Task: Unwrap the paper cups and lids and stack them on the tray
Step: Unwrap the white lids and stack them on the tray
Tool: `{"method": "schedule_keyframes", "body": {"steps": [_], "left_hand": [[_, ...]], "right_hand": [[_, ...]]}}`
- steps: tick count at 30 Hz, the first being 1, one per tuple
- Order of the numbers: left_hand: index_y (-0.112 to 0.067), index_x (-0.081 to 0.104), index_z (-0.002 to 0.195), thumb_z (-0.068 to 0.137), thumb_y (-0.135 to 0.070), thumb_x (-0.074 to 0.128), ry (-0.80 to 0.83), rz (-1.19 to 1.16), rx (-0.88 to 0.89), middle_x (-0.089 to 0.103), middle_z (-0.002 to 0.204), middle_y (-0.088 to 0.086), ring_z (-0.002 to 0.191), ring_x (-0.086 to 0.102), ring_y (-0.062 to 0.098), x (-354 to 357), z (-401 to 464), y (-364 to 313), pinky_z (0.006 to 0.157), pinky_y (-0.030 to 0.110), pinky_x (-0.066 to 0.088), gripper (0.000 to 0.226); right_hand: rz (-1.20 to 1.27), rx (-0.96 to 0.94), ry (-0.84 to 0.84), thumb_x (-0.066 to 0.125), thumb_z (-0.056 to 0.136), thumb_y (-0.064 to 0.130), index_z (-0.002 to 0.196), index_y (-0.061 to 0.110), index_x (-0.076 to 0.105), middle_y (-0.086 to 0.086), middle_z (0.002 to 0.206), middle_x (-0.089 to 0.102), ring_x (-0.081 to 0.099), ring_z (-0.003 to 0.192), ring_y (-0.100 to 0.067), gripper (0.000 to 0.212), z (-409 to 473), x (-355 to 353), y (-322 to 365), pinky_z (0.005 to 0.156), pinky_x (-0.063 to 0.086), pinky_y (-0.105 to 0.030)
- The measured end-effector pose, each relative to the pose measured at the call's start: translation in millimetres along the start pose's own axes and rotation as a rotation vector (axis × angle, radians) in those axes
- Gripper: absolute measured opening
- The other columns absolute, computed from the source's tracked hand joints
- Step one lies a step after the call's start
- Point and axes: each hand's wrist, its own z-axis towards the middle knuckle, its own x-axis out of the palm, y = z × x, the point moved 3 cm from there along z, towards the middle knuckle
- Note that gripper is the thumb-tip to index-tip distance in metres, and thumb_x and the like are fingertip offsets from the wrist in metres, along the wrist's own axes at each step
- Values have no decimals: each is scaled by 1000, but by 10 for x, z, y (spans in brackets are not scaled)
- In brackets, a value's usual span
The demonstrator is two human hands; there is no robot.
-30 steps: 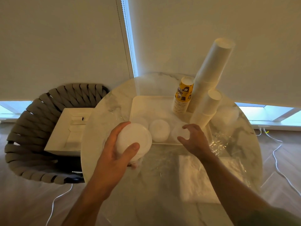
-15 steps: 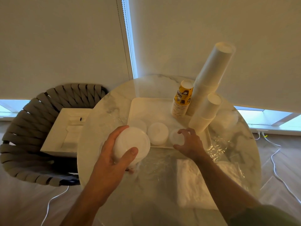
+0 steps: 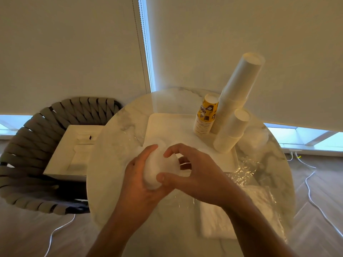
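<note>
I have the stack of white lids (image 3: 159, 169) between my two hands, lifted just above the near edge of the tray (image 3: 167, 125). My left hand (image 3: 139, 184) wraps it from the left and below, fingers curled up the far side. My right hand (image 3: 193, 175) comes in from the right, thumb pressed on the near lower edge of the stack and forefinger arched over its top; I take that as a grip too. My other right fingers are tucked behind, and I cannot tell whether they touch it.

On the far right corner of the tray stand three upside-down stacks of cups, close together: a yellow printed stack (image 3: 205, 117), a tall white stack (image 3: 239, 89) leaning right, and a shorter white stack (image 3: 232, 132) in front of it. The tray sits on a round marble table (image 3: 111, 164). Crumpled clear wrap (image 3: 245, 171) lies on the table just right of my right hand, with a white packet (image 3: 222, 216) under my right forearm.
</note>
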Motion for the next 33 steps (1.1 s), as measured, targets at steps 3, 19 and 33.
{"method": "schedule_keyframes", "body": {"steps": [3, 19, 33], "left_hand": [[-64, 36, 124, 52, -68, 70, 17, 9, 25, 37, 124, -31, 111, 37, -25, 12, 20, -7, 78, -7, 35, 80], [-72, 34, 124, 56, -59, 75, -35, -11, 40, 39, 123, -29, 110, 41, -22, -25, 49, 34, 78, 0, 43, 81], [-55, 41, 135, 53, -55, 78, -66, -51, -1, 43, 136, -19, 119, 47, -8, -148, 22, 179, 94, 37, 54, 90]], "right_hand": [[16, 11, -40, 83, 72, 55, 116, 41, 56, 19, 119, 59, 61, 104, -9, 53, -25, 13, 8, 85, 58, -28], [239, -7, -43, 81, 77, 43, 116, 37, 65, 13, 122, 65, 65, 110, -12, 42, 99, -65, -114, 90, 60, -32], [-303, 260, -378, 79, 80, 36, 124, 17, 61, -5, 133, 61, 57, 119, -24, 51, 679, -263, -1741, 94, 44, -33]]}}
